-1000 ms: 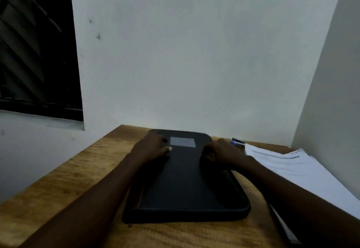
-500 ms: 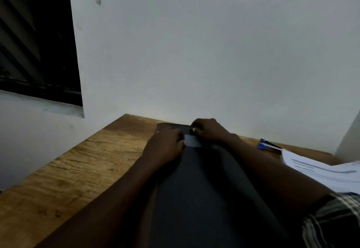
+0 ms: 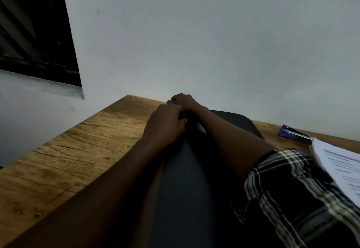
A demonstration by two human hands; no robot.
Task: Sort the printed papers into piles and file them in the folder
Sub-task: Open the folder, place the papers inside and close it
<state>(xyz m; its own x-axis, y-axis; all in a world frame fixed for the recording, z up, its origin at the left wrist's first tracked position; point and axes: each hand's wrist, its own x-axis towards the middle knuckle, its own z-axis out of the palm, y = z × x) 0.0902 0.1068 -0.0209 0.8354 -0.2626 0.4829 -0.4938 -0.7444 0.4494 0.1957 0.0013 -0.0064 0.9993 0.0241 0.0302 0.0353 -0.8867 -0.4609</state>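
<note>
- Wooden table (image 3: 81, 150) stands against a white wall (image 3: 214, 33), with a dark window (image 3: 35, 29) to the left.
- One black folder (image 3: 187, 179) lies flat on the table in front of the person, its long axis running from the person toward the wall.
- Two hands meet at the folder's far left corner: the left hand (image 3: 165, 125) sits on the folder's edge with fingers curled, and the right hand (image 3: 182, 101) is just beyond it, also curled; whether either grips anything cannot be told.
- One stack of printed papers (image 3: 341, 166) lies to the folder's right.
- One blue stapler (image 3: 292, 134) lies near the wall, just behind the papers.
- One plaid sleeve (image 3: 292, 189) covers the right upper arm.
</note>
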